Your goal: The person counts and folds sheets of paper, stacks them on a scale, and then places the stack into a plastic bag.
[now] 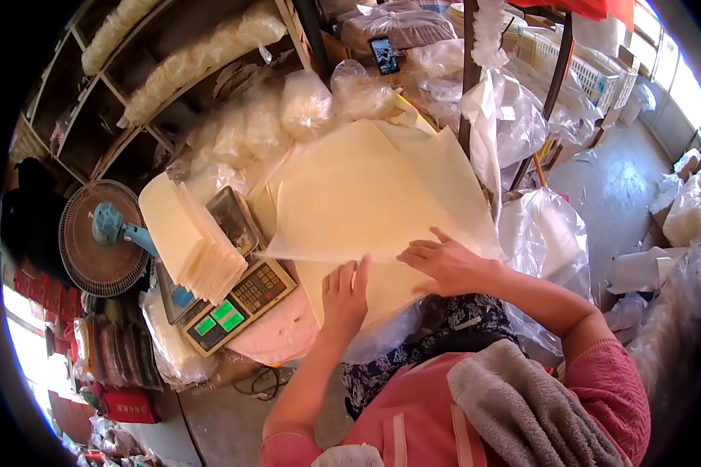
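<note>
A large, thin cream sheet (366,187) lies over more sheets of the same kind in front of me. My left hand (345,294) rests at its near edge with the fingers stretched out. To the right, my right hand (445,263) lies on the sheet near the same edge, fingers spread. Neither hand grips anything that I can see. Left of the sheets stands a digital scale (266,286) with lit green displays. A thick bundle of folded cream sheets (187,233) sits over its tray, partly hiding it.
Filled clear plastic bags (304,105) line the far side. A phone (383,55) lies behind them. A fan (105,233) stands at the left, below wooden shelves (125,93). White crates (572,66) and a dark upright post (470,78) are at the right.
</note>
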`<control>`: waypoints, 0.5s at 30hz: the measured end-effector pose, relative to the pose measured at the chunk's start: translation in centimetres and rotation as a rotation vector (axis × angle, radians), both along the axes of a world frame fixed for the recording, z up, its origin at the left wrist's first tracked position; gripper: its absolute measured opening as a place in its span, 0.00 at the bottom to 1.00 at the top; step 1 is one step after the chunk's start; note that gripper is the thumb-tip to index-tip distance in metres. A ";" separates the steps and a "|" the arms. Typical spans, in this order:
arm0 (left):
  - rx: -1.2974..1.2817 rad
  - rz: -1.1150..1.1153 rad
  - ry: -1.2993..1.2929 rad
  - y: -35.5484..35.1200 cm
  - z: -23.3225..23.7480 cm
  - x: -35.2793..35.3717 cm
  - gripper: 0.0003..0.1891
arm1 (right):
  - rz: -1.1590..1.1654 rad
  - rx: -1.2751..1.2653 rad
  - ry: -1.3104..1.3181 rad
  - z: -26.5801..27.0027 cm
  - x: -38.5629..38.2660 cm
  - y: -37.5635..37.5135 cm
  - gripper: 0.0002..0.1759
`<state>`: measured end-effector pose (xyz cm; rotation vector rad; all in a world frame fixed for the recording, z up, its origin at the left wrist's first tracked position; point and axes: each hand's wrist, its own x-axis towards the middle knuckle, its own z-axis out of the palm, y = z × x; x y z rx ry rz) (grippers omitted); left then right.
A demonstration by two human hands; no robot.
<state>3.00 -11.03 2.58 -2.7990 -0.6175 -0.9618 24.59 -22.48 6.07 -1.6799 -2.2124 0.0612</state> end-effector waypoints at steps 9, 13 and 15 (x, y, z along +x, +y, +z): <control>-0.214 -0.071 0.117 1.2 -0.9 2.6 0.03 | 0.003 0.043 -0.048 -1.4 -1.8 3.7 0.07; -0.268 -0.090 0.191 0.8 -2.3 1.9 0.07 | 0.049 -0.115 -0.108 -2.6 -2.6 4.8 0.05; -0.280 -0.091 0.224 0.4 -2.7 1.5 0.08 | 0.065 -0.168 -0.123 -2.4 -2.9 4.9 0.04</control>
